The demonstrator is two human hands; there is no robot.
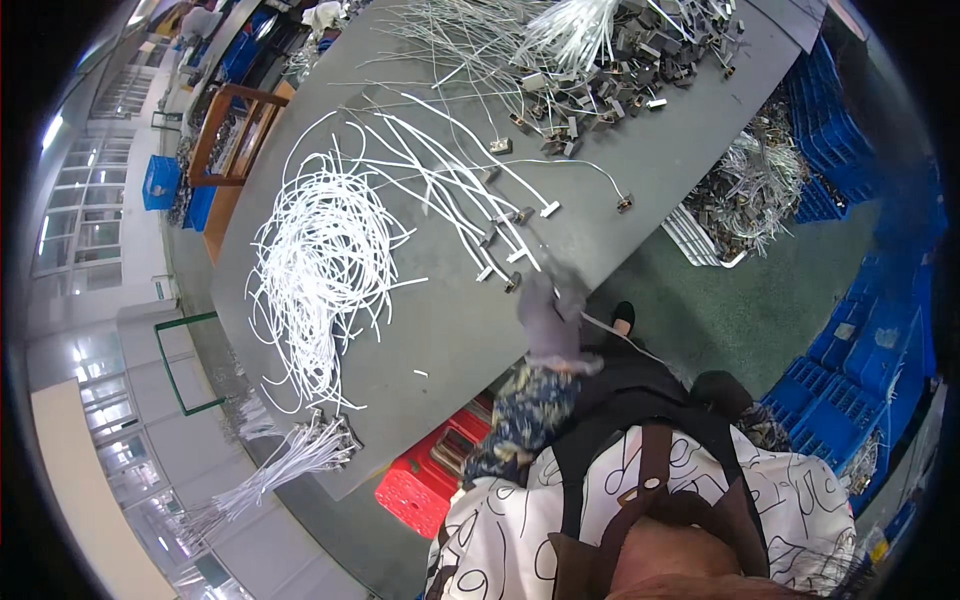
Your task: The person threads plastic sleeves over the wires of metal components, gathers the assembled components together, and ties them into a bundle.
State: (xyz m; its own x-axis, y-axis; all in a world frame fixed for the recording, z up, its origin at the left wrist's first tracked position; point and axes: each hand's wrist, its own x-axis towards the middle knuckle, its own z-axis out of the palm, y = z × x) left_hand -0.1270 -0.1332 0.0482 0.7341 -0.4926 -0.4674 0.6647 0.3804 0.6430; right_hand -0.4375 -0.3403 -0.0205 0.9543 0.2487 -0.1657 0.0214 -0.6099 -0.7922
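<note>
grey surface [450, 330] fills most of the view, set at an angle over a green floor [700, 320], with a wooden chair [217, 130] past its far left side. big tangled heap of white cords [325, 250] sits on the left part of it, and a bunch of white wires [295, 462] pokes out past the near left corner. up top there's a messy pile of dark connectors [610, 95].

so the left hand [552, 322], patterned sleeve [525, 415] behind it, is at the right-hand edge of the surface, pretty blurry. can't tell if its grip is open or closed on anything. a thin pale wire [620, 333] runs off beside it toward the lap. white cables [480, 203] with small plugs on their ends lie spread out just beyond the fingers, mid-surface. can't make out the right hand.

red bin [425, 485] below the near edge, blue crates [835, 385] over on the right.
</note>
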